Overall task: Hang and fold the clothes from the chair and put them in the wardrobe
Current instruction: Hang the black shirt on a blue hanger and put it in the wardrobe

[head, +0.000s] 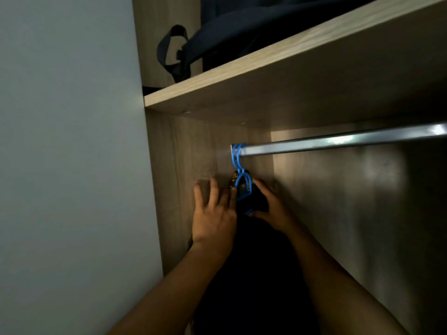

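Blue plastic hangers [238,160] hook over the far left end of the metal wardrobe rail [338,141]. Dark clothes [254,262] hang from them, straight down between my arms. My left hand [214,209] lies with spread, straight fingers against the left side of the clothes near the hanger necks. My right hand [268,204] curls round the dark fabric and the blue hanger shoulder on the right side. The lower part of the clothes is lost in shadow.
A wooden shelf [266,76] runs above the rail and carries a dark blue bag [229,37] with a strap loop. The wardrobe's left side panel [169,177] stands close to the hangers. A pale wall [67,153] fills the left.
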Motion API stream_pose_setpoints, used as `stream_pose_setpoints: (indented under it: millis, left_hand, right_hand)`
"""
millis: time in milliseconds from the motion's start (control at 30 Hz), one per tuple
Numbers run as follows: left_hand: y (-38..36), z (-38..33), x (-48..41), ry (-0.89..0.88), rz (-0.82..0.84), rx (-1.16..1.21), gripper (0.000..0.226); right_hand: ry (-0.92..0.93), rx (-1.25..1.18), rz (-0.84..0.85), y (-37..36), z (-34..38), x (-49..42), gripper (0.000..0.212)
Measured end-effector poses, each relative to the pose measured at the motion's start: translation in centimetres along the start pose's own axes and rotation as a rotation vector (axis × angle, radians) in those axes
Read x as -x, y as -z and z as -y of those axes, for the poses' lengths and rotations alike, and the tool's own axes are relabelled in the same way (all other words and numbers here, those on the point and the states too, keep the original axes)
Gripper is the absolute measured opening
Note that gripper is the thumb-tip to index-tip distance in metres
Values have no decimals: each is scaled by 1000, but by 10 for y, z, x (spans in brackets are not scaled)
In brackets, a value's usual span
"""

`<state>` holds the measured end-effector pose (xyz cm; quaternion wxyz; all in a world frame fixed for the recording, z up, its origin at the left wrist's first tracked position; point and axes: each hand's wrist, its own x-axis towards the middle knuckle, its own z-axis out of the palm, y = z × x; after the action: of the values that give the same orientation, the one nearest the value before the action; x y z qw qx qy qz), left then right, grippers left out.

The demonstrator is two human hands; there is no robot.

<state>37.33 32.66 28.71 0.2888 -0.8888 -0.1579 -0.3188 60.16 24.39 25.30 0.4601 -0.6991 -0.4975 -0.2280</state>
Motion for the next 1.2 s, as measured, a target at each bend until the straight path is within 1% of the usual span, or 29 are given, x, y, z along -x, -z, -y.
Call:
stream_pose_setpoints:
  millis: [100,233,300,433,533,633,733,833,933,1033,1100,1200]
  left_hand:
    - [-1,5,4,-74,29,-61,73]
    - [-2,11,11,-72,20,-38,79]
    - [1,14,15,-72,7,3,84]
    - [17,20,36,-65,-10,90,96]
    - [37,23,61,-33,-45,170,101]
    - [67,32,94,-7,-102,173,101]
    - [101,53,135,49,-189,100,97]
    - [137,81,192,148,-191,11,94]
    - [172,111,267,250,-232,-81,91]
    - [201,144,349,396,-287,-141,88]
    - [217,161,398,485,-305,-146,91]
    - [230,172,447,635,-286,-104,100]
  right_hand:
    - [-37,49,-11,2,-1,5,105]
    - [-90,159,-51,3,8,17,110]
    - [-102,182,-86,6,19,31,108]
    - [-94,116,-168,12,54,61,100]
    - [-66,48,-231,14,94,80,96]
    - [-10,-1,-252,14,145,100,91]
    - [39,-103,-192,8,202,118,90]
    - [101,-185,-66,1,256,137,91]
    - [172,-295,39,-13,313,167,90]
    - [262,-378,139,-35,373,206,86]
    - [310,-405,216,-53,409,231,85]
    - [316,-430,305,-71,455,256,86]
